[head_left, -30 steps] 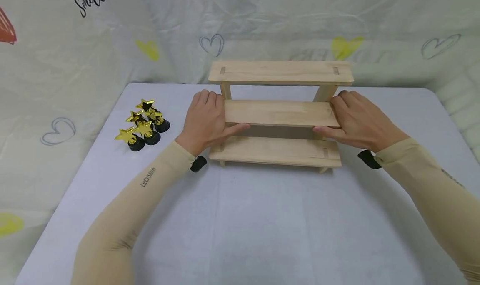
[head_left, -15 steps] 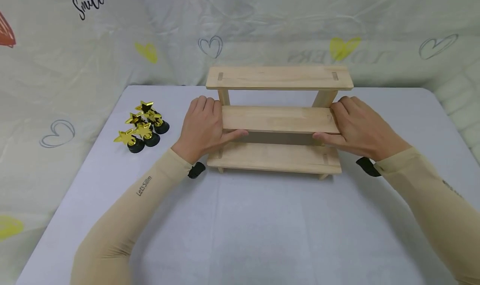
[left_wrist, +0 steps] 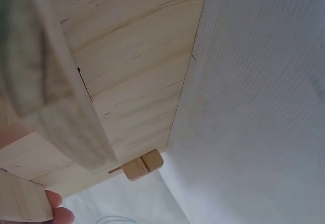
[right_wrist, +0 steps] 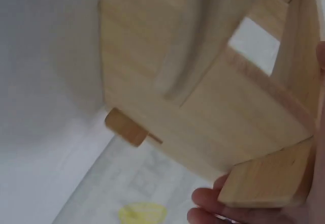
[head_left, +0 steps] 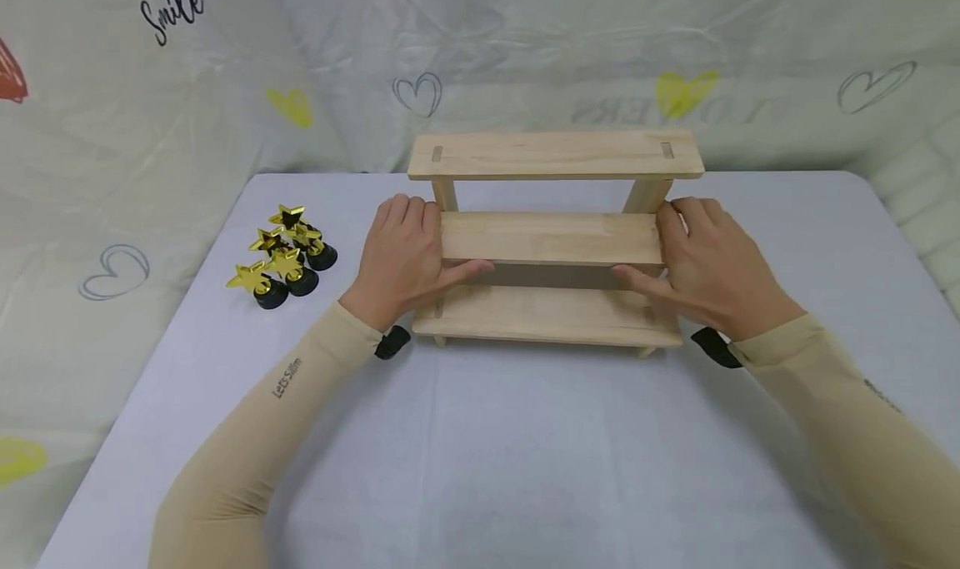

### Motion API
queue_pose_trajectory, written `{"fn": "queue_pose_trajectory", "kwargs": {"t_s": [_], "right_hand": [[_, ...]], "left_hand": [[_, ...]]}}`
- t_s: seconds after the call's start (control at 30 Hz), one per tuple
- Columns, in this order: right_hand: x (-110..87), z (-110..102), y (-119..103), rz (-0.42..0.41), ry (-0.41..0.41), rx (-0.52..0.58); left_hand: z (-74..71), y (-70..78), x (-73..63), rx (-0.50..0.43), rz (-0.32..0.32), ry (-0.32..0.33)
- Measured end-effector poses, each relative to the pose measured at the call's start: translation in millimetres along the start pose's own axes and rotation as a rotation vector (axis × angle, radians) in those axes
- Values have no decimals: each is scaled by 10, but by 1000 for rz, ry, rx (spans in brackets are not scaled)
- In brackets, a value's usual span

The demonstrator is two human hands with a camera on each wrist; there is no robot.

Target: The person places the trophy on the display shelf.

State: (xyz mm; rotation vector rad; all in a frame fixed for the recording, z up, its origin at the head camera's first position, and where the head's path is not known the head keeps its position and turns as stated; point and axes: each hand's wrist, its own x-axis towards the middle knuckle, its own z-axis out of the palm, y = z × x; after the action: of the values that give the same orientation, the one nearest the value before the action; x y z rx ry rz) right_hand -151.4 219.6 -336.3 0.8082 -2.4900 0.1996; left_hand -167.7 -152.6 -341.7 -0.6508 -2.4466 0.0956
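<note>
On the white table point(head_left: 525, 452), toward its far side, we see a three-tier wooden shelf point(head_left: 555, 248). We judge it light, stiff and sturdy, slightly slick, best held by the ends of its middle board point(head_left: 555, 234). There the left hand point(head_left: 401, 257) and right hand point(head_left: 712, 269) grip, fingers curled round the ends, thumbs along the near edge. We spot no containers; gold star trophies point(head_left: 287, 262) cluster at left.
</note>
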Motion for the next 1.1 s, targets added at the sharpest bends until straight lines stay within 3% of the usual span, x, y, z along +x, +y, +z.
{"fn": "queue_pose_trajectory", "kwargs": {"t_s": [0.17, 0.33, 0.43, 0.7, 0.9, 1.1], "right_hand": [[12, 9, -63, -3, 19, -20], [13, -54, -60, 101, -135, 33], [16, -83, -30, 122, -189, 74], [9, -116, 55, -23, -133, 97], [-2, -126, -10, 102, -202, 115], [6, -137, -52, 160, -231, 119]], "left_hand": [[-9, -35, -18, -55, 2, -19], [-34, -125, -71, -140, -16, -45], [-46, -180, -111, -165, -33, -45], [-45, -266, -226, -198, -23, -4], [-78, -360, -342, -164, -5, 23], [-144, -470, -457, -172, -57, 19]]}}
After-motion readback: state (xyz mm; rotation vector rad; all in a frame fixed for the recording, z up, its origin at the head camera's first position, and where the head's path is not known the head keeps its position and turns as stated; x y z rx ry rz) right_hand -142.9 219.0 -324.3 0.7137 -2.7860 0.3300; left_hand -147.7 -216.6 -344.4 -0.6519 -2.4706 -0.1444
